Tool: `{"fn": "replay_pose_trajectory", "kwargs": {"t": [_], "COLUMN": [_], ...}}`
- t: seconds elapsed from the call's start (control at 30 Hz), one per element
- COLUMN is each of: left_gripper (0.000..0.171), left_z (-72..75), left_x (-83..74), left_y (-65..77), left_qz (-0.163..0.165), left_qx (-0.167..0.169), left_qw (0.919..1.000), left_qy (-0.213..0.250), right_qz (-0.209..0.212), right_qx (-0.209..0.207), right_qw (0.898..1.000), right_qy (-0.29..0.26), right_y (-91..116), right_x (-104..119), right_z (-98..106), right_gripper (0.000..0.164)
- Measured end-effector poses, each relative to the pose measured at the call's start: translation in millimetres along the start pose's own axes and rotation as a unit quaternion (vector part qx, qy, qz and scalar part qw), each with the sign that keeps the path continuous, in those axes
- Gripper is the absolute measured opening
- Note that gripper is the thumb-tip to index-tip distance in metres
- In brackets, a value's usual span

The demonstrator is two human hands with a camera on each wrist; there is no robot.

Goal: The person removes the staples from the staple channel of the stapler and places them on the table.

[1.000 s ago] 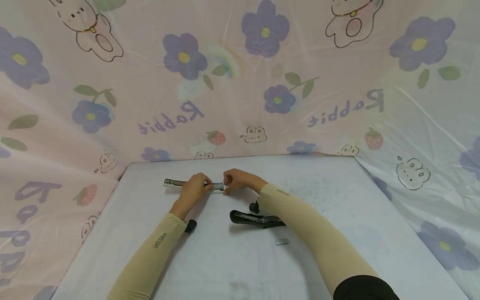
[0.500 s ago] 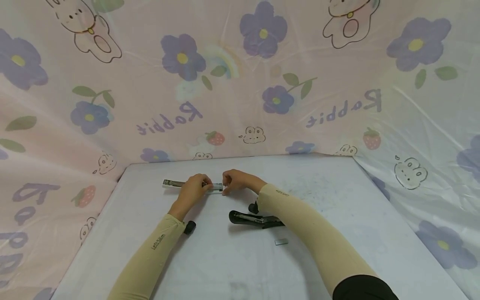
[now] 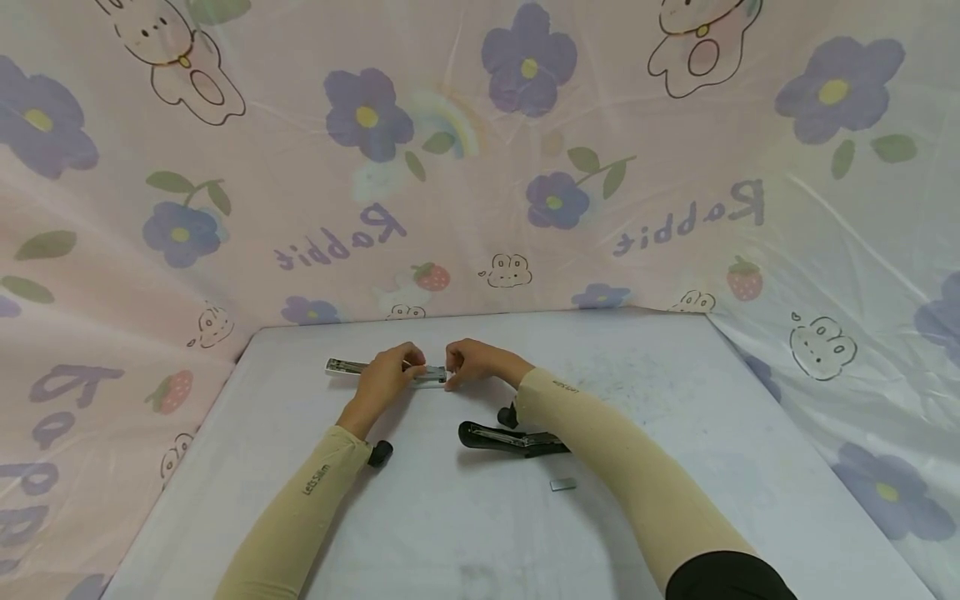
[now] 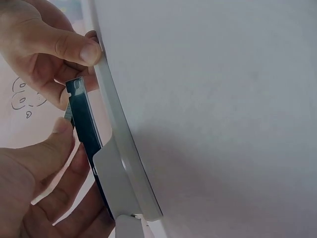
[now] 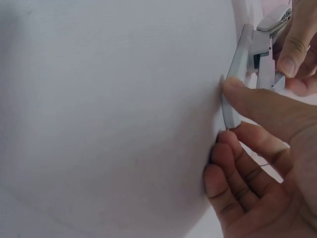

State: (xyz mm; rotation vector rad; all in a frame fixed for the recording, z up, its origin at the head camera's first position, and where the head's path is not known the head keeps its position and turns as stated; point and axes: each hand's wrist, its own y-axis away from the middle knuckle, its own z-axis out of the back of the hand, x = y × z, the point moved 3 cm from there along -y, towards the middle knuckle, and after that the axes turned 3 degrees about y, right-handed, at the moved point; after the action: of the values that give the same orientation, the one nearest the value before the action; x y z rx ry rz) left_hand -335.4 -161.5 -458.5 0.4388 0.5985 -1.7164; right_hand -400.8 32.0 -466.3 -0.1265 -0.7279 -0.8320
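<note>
A light grey-white stapler (image 3: 342,367) lies opened out toward the back of the table. My left hand (image 3: 383,380) is over its middle; in the left wrist view the thumb and fingers pinch a small strip of staples (image 4: 68,114) at the side of the metal magazine (image 4: 85,116). My right hand (image 3: 477,361) grips the free end of the stapler's base (image 5: 238,64) between thumb and fingers. In the right wrist view the left hand (image 5: 300,47) holds the grey strip close at the magazine's end. Fingers partly hide the magazine in the head view.
A black stapler (image 3: 495,437), also opened, lies in front of the right hand, partly hidden by the right sleeve (image 3: 607,442). Nearer me is another strip of staples (image 3: 562,484) on the white table (image 3: 420,533). A patterned cloth (image 3: 465,192) hangs behind the table.
The left hand's fingers have shifted slightly up over the magazine, with its thumb beside it. My right hand stays at the base's end; the black stapler and loose strip have not moved.
</note>
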Motion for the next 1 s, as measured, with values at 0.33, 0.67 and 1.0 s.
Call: {"fn": "replay_pose_trajectory", "kwargs": {"t": [0.33,0.67,1.0], "left_gripper": [0.017,0.019,0.017], "left_z": [-1.3,-1.2,6.3], "left_x": [-4.1,-7.7,-3.0], "left_y": [-0.4,0.8,2.4], "left_qz": [-0.006,-0.012,-0.023], "left_qx": [0.020,0.020,0.009], "left_qw": [0.9994,0.9993,0.9994], "left_qy": [-0.027,-0.031,-0.022], "right_qz": [-0.011,-0.002,0.001], "right_qx": [0.004,0.001,-0.001], "right_qw": [1.000,1.000,1.000], "right_qy": [0.004,0.004,0.002], "right_y": [-0.7,2.8,0.8], "right_x": [-0.7,2.8,0.9], "right_z": [-1.1,0.3,-0.4], "right_gripper": [0.029,0.028,0.029]}}
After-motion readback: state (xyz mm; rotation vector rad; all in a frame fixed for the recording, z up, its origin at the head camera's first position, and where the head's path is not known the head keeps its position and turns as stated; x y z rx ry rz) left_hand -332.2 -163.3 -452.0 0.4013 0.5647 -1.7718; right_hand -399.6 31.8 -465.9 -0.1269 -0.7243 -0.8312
